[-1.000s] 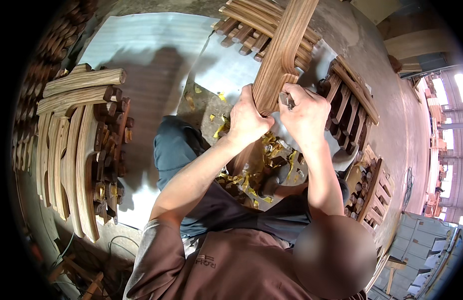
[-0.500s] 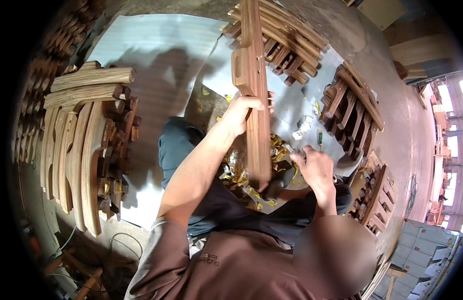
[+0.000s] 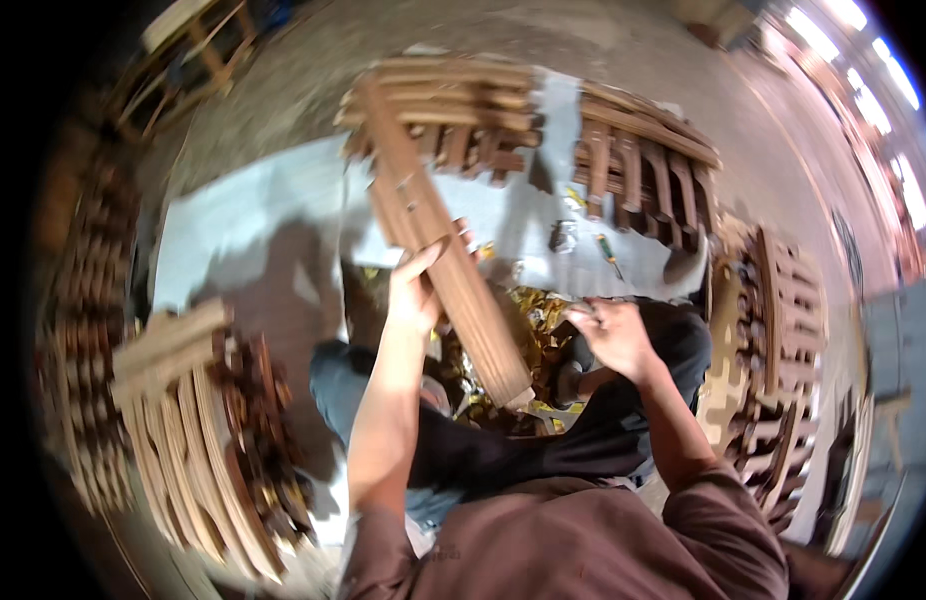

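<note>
My left hand [image 3: 415,290] is closed round a long brown wooden piece [image 3: 475,325], which has small holes and a stepped edge. It slants from the upper left down toward my lap. Right of its lower end is my right hand [image 3: 615,338], with thumb and fingers drawn together. Whatever those fingers hold, if anything, is too small and blurred to name. On the pale sheet beyond the right hand lies a screwdriver [image 3: 609,256] with a green and orange handle.
Stacks of shaped wooden parts surround me: one at far middle [image 3: 463,95], another at far right [image 3: 653,150], a pale one at left [image 3: 188,440], more at right [image 3: 773,330]. Yellow scraps [image 3: 538,310] litter the ground between my legs. A pale sheet [image 3: 218,230] covers the floor.
The view has turned. The wooden piece, nearly upright before, now leans with its top to the left. My right hand's fingers have drawn together.
</note>
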The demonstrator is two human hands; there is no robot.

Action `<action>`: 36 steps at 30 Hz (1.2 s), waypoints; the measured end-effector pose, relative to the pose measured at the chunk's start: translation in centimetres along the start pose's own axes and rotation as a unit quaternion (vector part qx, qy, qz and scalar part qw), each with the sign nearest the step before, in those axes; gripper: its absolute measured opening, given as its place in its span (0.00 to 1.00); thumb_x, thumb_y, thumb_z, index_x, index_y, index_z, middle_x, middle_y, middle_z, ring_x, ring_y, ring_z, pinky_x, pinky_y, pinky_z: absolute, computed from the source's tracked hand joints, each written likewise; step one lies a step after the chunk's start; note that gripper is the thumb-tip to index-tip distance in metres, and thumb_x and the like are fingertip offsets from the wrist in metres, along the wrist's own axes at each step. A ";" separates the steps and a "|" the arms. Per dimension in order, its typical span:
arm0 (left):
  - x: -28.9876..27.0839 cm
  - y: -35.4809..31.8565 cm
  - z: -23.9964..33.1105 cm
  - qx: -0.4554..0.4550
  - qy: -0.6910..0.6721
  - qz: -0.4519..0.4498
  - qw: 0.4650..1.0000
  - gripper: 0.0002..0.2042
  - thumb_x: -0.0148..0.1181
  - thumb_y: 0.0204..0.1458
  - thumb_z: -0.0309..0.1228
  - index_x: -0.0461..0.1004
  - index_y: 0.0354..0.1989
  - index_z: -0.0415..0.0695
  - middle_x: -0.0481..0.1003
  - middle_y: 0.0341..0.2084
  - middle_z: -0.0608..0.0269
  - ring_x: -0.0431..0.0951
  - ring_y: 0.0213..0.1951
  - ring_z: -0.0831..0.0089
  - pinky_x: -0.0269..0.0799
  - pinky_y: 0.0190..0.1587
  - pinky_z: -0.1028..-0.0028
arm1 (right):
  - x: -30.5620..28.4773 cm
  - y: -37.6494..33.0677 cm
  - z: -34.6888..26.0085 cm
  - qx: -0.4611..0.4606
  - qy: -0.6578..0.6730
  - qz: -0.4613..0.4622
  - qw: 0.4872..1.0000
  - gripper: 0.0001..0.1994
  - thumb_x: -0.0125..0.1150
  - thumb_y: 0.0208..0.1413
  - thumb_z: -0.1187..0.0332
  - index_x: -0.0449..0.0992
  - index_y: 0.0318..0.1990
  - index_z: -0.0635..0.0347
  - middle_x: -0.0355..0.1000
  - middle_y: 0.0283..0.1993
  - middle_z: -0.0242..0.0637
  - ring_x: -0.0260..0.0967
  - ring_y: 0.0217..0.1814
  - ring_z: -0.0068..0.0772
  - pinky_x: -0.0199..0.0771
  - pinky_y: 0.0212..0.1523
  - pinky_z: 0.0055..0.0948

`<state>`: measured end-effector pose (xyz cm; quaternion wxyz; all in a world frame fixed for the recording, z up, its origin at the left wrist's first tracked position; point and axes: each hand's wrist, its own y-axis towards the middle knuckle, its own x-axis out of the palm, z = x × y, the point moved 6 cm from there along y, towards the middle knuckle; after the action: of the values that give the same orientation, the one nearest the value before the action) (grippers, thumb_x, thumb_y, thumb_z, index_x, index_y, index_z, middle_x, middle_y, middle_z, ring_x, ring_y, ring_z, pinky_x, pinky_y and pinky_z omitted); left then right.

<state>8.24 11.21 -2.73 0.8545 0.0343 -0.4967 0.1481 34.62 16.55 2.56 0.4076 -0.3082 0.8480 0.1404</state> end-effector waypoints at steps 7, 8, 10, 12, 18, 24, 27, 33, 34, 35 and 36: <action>2.5 1.4 -3.3 -0.074 0.083 -0.029 0.993 0.31 0.63 0.54 0.36 0.58 0.63 0.37 0.67 0.57 0.45 0.74 0.52 0.49 0.76 0.53 0.53 | -0.4 -2.0 -0.6 -0.100 0.007 0.098 0.990 0.10 0.61 0.51 0.74 0.79 0.42 0.59 0.75 0.35 0.44 0.74 0.36 0.47 0.75 0.37 0.37; 2.7 1.4 -3.1 -0.081 0.089 -0.037 0.992 0.31 0.62 0.56 0.39 0.58 0.63 0.36 0.68 0.57 0.45 0.76 0.50 0.51 0.78 0.50 0.55 | -0.4 -2.1 -0.8 -0.114 -0.028 0.101 0.988 0.11 0.61 0.50 0.74 0.79 0.42 0.58 0.74 0.36 0.43 0.73 0.38 0.46 0.75 0.37 0.37; 2.5 1.7 -4.0 -0.114 0.110 -0.026 0.987 0.30 0.60 0.57 0.42 0.60 0.61 0.35 0.69 0.55 0.45 0.77 0.48 0.54 0.80 0.47 0.58 | -0.9 -2.5 -0.3 -0.129 -0.093 0.117 0.980 0.13 0.62 0.47 0.73 0.79 0.43 0.55 0.74 0.39 0.40 0.72 0.40 0.44 0.76 0.38 0.38; 1.3 1.9 -4.7 -0.193 0.160 -0.039 0.967 0.30 0.59 0.57 0.48 0.64 0.58 0.34 0.74 0.48 0.44 0.79 0.44 0.58 0.80 0.44 0.62 | -1.7 -2.5 -0.1 -0.154 -0.130 0.156 0.967 0.14 0.63 0.46 0.70 0.78 0.43 0.53 0.72 0.43 0.39 0.72 0.42 0.43 0.76 0.38 0.38; 5.4 0.4 -7.1 -0.289 0.211 -0.166 0.919 0.30 0.60 0.54 0.35 0.61 0.61 0.31 0.74 0.47 0.38 0.80 0.44 0.52 0.79 0.47 0.63 | -4.7 -1.1 0.9 -0.236 -0.186 0.201 0.932 0.16 0.64 0.45 0.67 0.77 0.45 0.57 0.66 0.55 0.38 0.69 0.48 0.41 0.79 0.35 0.34; 5.5 -0.9 -10.2 -0.307 0.099 -0.113 0.940 0.29 0.60 0.55 0.30 0.57 0.64 0.32 0.69 0.55 0.42 0.74 0.55 0.48 0.72 0.58 0.57 | -4.0 -0.2 6.4 -0.109 -0.026 0.201 0.973 0.09 0.62 0.49 0.73 0.77 0.39 0.62 0.76 0.35 0.46 0.75 0.32 0.52 0.77 0.34 0.42; 6.0 -0.1 -9.8 -0.271 0.055 -0.025 0.961 0.28 0.61 0.54 0.27 0.58 0.62 0.37 0.72 0.50 0.49 0.76 0.53 0.54 0.70 0.59 0.55 | -3.5 -0.4 8.7 -0.027 0.068 0.163 0.984 0.05 0.60 0.52 0.75 0.77 0.34 0.67 0.77 0.34 0.47 0.77 0.35 0.49 0.77 0.37 0.37; 2.9 3.0 -4.5 -0.221 0.285 0.014 0.933 0.30 0.70 0.45 0.29 0.63 0.57 0.37 0.74 0.47 0.51 0.78 0.48 0.57 0.71 0.56 0.55 | -6.4 2.3 7.2 0.042 0.111 0.175 0.977 0.08 0.60 0.53 0.75 0.79 0.40 0.68 0.77 0.36 0.49 0.77 0.31 0.44 0.75 0.36 0.31; 2.4 3.4 -3.5 -0.233 0.336 0.021 0.912 0.32 0.72 0.43 0.30 0.64 0.57 0.37 0.75 0.46 0.50 0.77 0.48 0.58 0.71 0.56 0.56 | -6.8 3.0 6.9 0.043 0.100 0.190 0.976 0.08 0.61 0.52 0.75 0.79 0.40 0.68 0.77 0.37 0.48 0.76 0.30 0.44 0.75 0.35 0.32; 2.0 3.9 -3.0 -0.246 0.387 0.028 0.888 0.33 0.74 0.41 0.32 0.65 0.56 0.36 0.75 0.46 0.50 0.77 0.49 0.58 0.72 0.56 0.57 | -6.7 3.9 6.9 -0.002 0.088 0.219 0.972 0.07 0.63 0.51 0.76 0.79 0.38 0.68 0.77 0.37 0.48 0.75 0.28 0.43 0.74 0.33 0.33; 2.0 4.5 -2.3 -0.203 0.505 0.003 0.839 0.34 0.74 0.40 0.33 0.65 0.56 0.36 0.75 0.46 0.49 0.77 0.48 0.58 0.72 0.55 0.59 | -6.7 4.5 6.5 -0.031 0.099 0.225 0.969 0.07 0.63 0.51 0.76 0.78 0.37 0.68 0.77 0.36 0.48 0.74 0.27 0.42 0.74 0.31 0.32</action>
<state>9.85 16.46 -2.56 0.9742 -0.2209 -0.0153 0.0433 38.90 25.89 3.68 0.2698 -0.1342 0.9271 0.2231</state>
